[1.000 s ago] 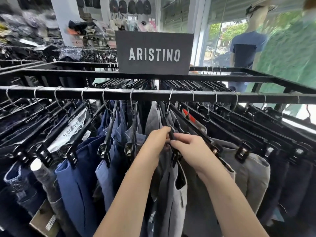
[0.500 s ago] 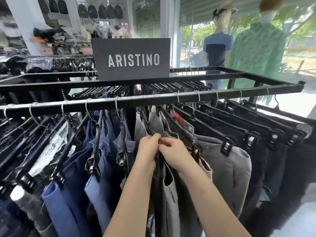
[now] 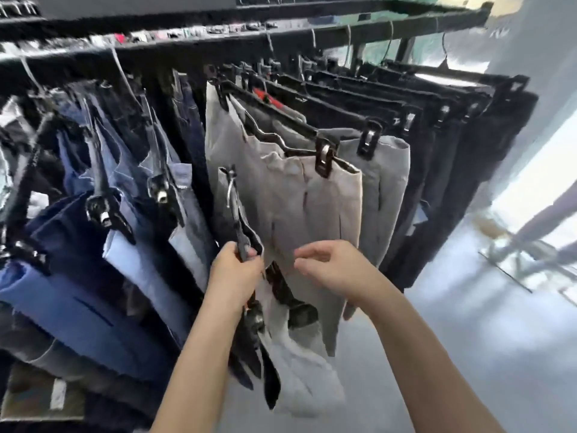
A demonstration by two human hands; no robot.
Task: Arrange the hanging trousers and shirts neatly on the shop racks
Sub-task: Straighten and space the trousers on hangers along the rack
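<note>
Fingers point(image 3: 229, 253) of the left hand point(image 3: 234, 278) are curled round a hanger point(image 3: 241, 235) of grey trousers point(image 3: 299, 379), held below the rack rail point(image 3: 218, 46); right hand point(image 3: 334, 270) fingers loosely bent (grip unclear). Hooking onto that rail is judged next.

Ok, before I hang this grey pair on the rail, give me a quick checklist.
1. Left hand grips the hanger: ok.
2. Hook on the rail: not ok, it hangs free below.
3. Right hand holding the grey trousers: cannot tell.
4. Clips gripping their waistband: cannot tell, blurred.
5. Next grey pair clipped on its hanger: ok.
</note>
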